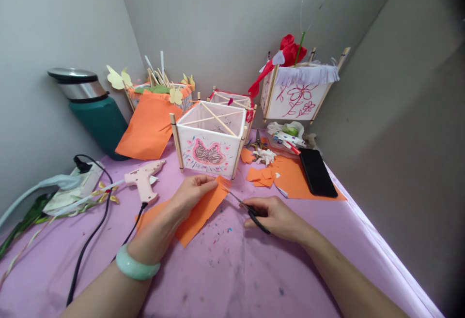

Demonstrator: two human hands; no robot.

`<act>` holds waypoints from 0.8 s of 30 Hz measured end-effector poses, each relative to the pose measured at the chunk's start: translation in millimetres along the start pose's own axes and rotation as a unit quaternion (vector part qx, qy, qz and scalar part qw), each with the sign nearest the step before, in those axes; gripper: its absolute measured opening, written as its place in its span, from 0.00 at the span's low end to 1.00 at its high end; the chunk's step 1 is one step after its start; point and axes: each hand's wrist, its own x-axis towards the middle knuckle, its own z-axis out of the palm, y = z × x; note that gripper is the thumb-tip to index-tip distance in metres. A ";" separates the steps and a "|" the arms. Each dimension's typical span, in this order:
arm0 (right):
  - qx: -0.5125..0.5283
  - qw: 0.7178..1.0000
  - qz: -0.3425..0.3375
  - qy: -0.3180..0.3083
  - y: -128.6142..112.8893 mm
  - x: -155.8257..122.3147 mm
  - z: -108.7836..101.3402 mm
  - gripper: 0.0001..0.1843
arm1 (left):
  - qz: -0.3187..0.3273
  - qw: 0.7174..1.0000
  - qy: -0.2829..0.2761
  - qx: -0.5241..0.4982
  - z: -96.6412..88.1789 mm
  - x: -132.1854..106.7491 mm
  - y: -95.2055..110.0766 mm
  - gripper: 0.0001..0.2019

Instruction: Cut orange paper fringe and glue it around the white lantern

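My left hand point(192, 192) pinches the top edge of an orange paper sheet point(203, 211) that lies on the purple tablecloth point(225, 274). A pale green bangle point(136, 265) sits on that wrist. My right hand point(278, 216) is closed on a pair of black-handled scissors point(247, 207), whose blades point at the paper's upper right corner. Just behind both hands stands a white paper lantern point(210, 143) with wooden stick corners and a pink butterfly drawn on its front.
A pink glue gun point(143, 180) with a black cord lies at left, near a power strip point(82, 175) and a teal bin point(92, 110). More lanterns point(298, 90) stand at the back. Orange scraps point(263, 175), a black phone point(317, 173) and pens point(286, 140) lie at right.
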 end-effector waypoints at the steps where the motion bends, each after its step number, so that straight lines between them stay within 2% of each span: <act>1: -0.002 1.000 0.000 0.000 0.5 0.2 0.1 0.22 | 0.000 1.000 0.000 -0.001 0.3 -0.3 0.3 0.14; 6: 0.000 1.000 0.000 0.002 1.4 0.6 -0.2 0.24 | -0.003 1.000 -0.010 -0.008 -0.3 -0.8 0.6 0.15; 24: -0.024 1.000 -0.018 0.010 0.8 1.7 0.0 0.20 | -0.003 1.000 -0.017 -0.017 -0.7 1.3 -1.0 0.14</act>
